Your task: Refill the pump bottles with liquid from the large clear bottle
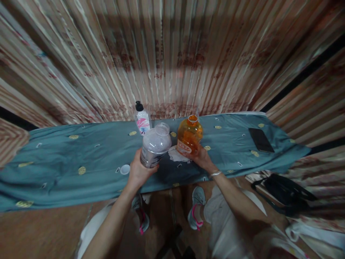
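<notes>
The clear bottle (155,144) was grasped low by the left hand (141,171), its neck leaning toward one o'clock. Between two and three o'clock from it, apart, was the orange bottle (190,133), neck toward twelve, the right hand (201,156) curled round its lower side. A white cap (125,169) lay at eight, nearer the left hand.

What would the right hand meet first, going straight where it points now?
The right hand would first meet the orange bottle it holds; beyond that, probably the clear bottle in the left hand, though depth is unclear.
</notes>
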`<state>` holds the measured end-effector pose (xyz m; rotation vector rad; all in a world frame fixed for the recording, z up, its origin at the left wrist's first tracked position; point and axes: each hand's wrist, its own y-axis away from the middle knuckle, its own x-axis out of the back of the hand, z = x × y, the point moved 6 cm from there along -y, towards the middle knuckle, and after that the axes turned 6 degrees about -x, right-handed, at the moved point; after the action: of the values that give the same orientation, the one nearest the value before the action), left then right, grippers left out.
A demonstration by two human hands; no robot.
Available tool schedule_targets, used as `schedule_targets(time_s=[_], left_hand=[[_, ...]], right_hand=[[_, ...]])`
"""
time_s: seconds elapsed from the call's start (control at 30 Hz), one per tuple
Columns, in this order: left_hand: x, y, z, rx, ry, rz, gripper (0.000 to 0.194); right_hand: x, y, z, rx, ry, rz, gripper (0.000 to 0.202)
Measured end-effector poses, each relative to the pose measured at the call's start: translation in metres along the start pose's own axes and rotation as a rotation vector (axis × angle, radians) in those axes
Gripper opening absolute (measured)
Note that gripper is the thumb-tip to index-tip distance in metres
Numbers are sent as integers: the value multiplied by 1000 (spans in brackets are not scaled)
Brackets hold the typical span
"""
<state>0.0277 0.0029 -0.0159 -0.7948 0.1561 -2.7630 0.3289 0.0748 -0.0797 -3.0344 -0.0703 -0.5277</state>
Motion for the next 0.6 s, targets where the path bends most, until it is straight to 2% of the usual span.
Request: schedule_targets(time_s=[0.13,0.33,0.4,0.47,0.53,0.6], left_hand=[[8,0,11,-2,-7,9,71],[11,-1,24,-7,2,12,70],[9,-2,24,-7,7,4,70],[6,-2,23,-6,12,-4,70],[4,-3,21,-5,22,-9,70],[2,-2,20,-9,36,-13,69]], right_hand=[[4,4,-12,-39,7,34,94],[8,5,-29,37,34,71,89],[20,7,-35,86,80,144,94],[40,13,-50,173,141,268,96],[58,26,-74,288,212,379,91],[66,43,-101,380,289,442,87]])
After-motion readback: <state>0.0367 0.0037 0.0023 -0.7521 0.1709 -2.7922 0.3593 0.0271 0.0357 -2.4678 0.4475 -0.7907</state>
